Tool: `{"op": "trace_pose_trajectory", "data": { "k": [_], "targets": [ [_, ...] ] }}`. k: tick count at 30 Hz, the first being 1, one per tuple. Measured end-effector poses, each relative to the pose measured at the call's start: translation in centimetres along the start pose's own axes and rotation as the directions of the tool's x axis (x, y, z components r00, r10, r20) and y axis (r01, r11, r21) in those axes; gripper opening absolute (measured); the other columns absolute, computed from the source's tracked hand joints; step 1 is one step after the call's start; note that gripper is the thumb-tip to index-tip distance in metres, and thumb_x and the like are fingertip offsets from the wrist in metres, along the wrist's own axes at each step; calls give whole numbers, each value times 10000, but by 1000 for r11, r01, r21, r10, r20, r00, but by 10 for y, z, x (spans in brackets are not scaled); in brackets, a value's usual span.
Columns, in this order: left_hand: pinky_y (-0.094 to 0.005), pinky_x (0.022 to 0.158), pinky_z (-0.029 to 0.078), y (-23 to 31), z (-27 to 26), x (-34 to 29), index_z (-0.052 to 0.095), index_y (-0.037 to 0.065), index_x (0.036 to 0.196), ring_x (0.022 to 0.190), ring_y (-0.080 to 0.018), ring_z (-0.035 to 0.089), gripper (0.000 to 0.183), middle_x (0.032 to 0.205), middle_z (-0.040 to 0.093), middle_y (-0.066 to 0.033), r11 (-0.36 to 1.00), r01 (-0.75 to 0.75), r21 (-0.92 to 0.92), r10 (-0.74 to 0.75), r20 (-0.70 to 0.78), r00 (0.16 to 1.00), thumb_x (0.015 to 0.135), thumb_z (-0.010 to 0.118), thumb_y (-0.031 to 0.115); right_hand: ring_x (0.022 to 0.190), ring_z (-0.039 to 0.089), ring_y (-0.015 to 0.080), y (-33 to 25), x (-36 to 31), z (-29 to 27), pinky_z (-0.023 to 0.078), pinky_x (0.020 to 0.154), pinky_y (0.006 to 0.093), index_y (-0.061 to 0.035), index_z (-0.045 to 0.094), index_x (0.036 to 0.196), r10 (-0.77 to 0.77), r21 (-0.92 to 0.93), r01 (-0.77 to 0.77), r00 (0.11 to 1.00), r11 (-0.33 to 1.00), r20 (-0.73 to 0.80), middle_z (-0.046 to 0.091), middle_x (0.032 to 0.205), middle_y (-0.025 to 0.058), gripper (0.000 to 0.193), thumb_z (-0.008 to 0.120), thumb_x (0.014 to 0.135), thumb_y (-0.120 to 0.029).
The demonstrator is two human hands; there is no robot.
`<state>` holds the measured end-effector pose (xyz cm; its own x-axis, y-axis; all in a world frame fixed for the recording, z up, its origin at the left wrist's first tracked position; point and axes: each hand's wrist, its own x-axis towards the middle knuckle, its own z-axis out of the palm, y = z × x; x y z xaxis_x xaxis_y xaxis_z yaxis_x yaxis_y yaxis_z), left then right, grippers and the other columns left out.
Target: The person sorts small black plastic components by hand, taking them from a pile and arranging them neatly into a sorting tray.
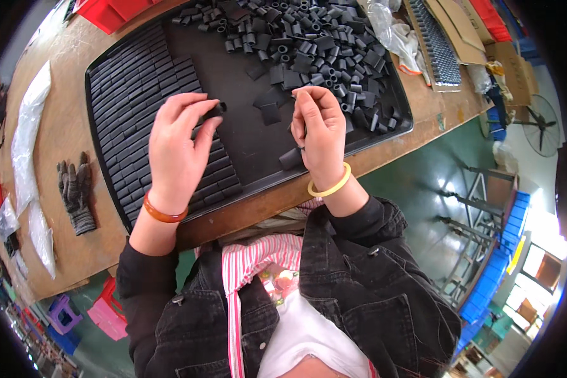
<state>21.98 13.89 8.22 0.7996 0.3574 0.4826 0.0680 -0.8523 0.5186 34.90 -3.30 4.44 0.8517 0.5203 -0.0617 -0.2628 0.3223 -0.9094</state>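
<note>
My left hand (181, 135) pinches a small black tube (219, 109) between thumb and fingers, over the edge of the neat rows of black pieces (138, 82). To its right, my right hand (321, 123) is closed, thumb and forefinger pressed together; whatever lies within is hidden. Both hands are above a large black tray (258, 173). A loose heap of short black tubes and flat black pieces (309, 50) fills the tray's far right. A black tube (290, 159) lies beside my right wrist, and flat black squares (269, 112) lie between the hands.
Left of the tray on the wooden table (116, 242) are a grey knit glove (75, 195) and long clear plastic wrapping (31, 132). A red bin (110, 14) stands at the far left. Cardboard (453, 28) and a white glove (406, 50) lie at the far right.
</note>
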Motion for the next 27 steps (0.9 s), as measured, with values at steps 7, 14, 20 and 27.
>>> {"op": "trace_pose_trajectory", "data": {
  "k": [7, 14, 20, 27],
  "targets": [
    [-393, 820, 501, -65, -4, 67, 708, 55, 985, 907, -303, 616, 158, 927, 666, -96, 927, -162, 339, 161, 32, 986, 839, 706, 112, 503, 422, 20, 1, 0, 2, 286, 424, 178, -25, 606, 1025, 37, 17, -38, 998, 999, 46, 522, 701, -32, 117, 567, 1010, -134],
    [-376, 858, 499, -139, 13, 80, 731, 123, 1078, 980, -244, 628, 254, 992, 712, -13, 790, -223, 571, 141, 184, 973, 831, 674, 135, 506, 430, 9, -1, -4, 2, 293, 428, 172, -54, 619, 1007, 60, -16, -59, 996, 998, 72, 538, 710, -48, 110, 575, 1007, -154],
    [-410, 1004, 452, -122, 6, 64, 702, 130, 1171, 1191, -234, 570, 435, 1176, 690, -1, 682, -333, 652, 200, 272, 941, 773, 587, -3, 535, 446, 3, 1, -1, -2, 336, 462, 172, -42, 626, 996, 102, 85, -107, 993, 991, 67, 548, 719, -45, 136, 607, 998, -177],
    [-406, 970, 466, -51, -15, 46, 681, 64, 1155, 1090, -309, 578, 338, 1133, 662, -90, 915, -181, 361, 171, 60, 983, 851, 570, -35, 573, 480, 87, -24, -6, -10, 326, 434, 209, -18, 582, 985, 145, 447, -192, 980, 873, 137, 543, 756, 18, 164, 520, 1004, -169]
  ]
}}
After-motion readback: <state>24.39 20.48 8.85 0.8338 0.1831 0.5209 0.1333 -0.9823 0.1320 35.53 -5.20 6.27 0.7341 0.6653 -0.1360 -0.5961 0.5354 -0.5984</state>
